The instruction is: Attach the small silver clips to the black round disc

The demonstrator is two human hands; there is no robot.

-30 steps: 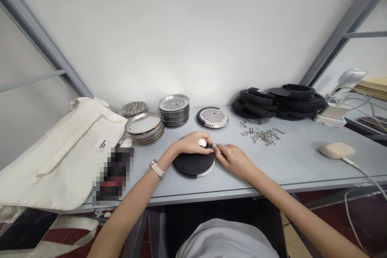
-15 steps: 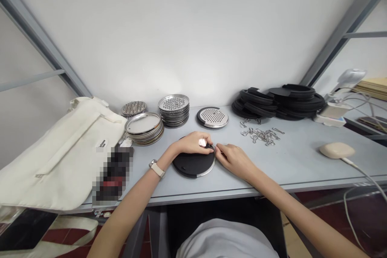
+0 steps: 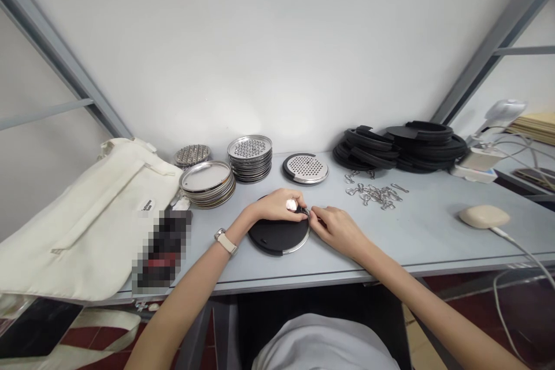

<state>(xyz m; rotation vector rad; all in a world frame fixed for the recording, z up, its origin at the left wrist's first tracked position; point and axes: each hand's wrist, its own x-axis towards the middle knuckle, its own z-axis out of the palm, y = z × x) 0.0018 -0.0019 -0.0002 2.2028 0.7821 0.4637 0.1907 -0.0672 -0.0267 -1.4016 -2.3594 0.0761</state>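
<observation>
A round black cover with a metal disc [image 3: 280,237] lies on the table in front of me, its bright rim showing at the lower right. My left hand [image 3: 280,206] reaches over its far part, thumb and fingers closed at the right edge. There my right hand [image 3: 336,228] pinches from the other side, fingertips touching the left ones. Between them shows a small silvery piece that looks like a metal clip [image 3: 307,213]; the fingers mostly hide it. A pale glare spot sits on the left hand. Loose metal clips [image 3: 376,195] lie farther right.
Behind stand stacks of grater discs [image 3: 250,159] and plain metal discs [image 3: 207,185], and a grater in a black cover [image 3: 306,168]. Black covers [image 3: 422,147] are heaped at the back right. A white bag [image 3: 95,219] fills the left; a cream corded device [image 3: 484,217] lies right.
</observation>
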